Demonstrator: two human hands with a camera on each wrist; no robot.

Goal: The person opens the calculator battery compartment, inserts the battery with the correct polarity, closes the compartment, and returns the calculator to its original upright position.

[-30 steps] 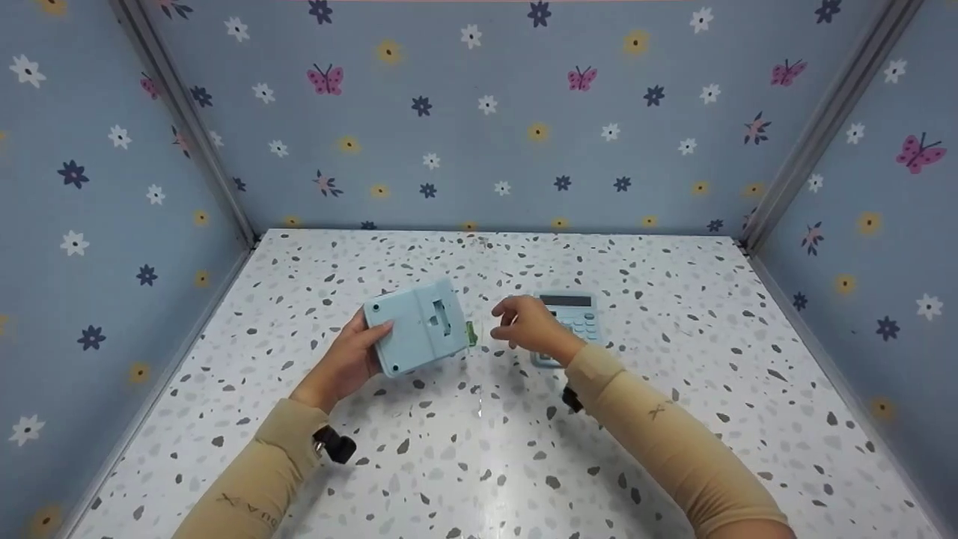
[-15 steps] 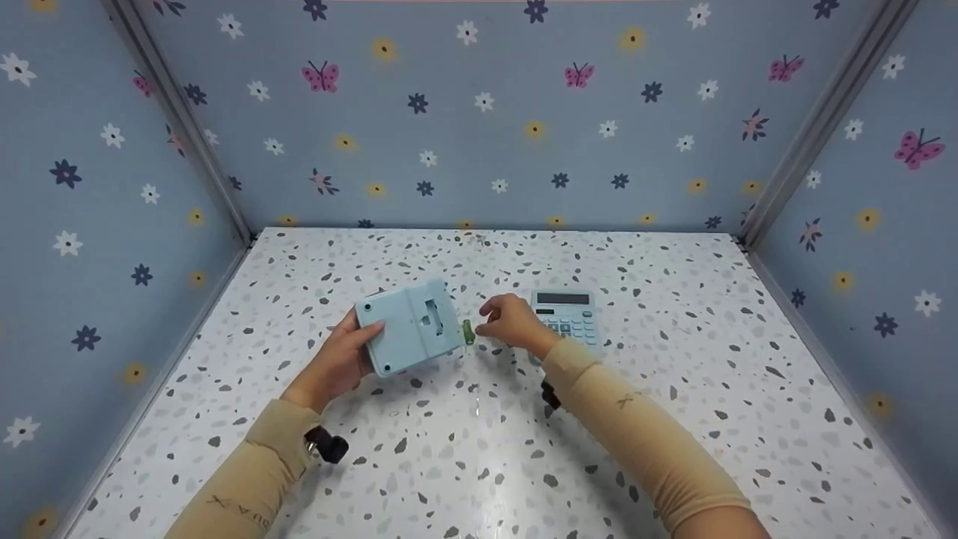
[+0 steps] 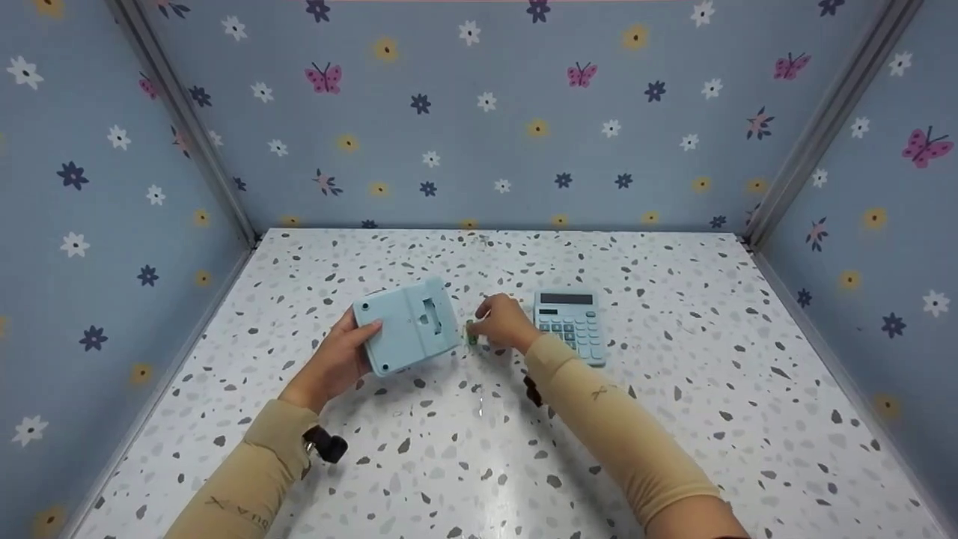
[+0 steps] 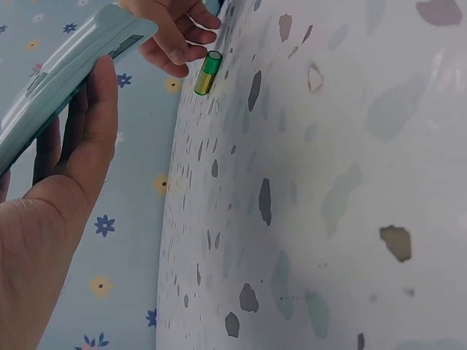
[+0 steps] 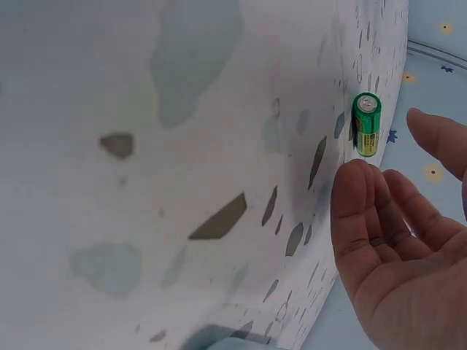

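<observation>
My left hand (image 3: 338, 364) grips a light blue calculator (image 3: 400, 337) by its left side, thumb across the back. The back faces me, and its battery slot (image 3: 432, 317) is uncovered. Just right of it, a green and yellow battery (image 3: 472, 334) lies on the tabletop. My right hand (image 3: 510, 324) reaches in from the right of the battery. In the right wrist view, thumb and fingers (image 5: 357, 211) are spread, and the battery (image 5: 366, 135) sits just past the fingertips. The left wrist view shows the battery (image 4: 209, 73) beside my right fingers, the held calculator (image 4: 66, 76) raised off the table.
A second light blue calculator (image 3: 591, 333) lies face up on the table to the right, partly behind my right hand and wrist. The speckled white tabletop (image 3: 479, 464) is bounded by flowered blue panels (image 3: 479, 165) at the back and both sides.
My right hand has moved left, away from over the second calculator and up to the battery. The left hand and its calculator have shifted slightly left.
</observation>
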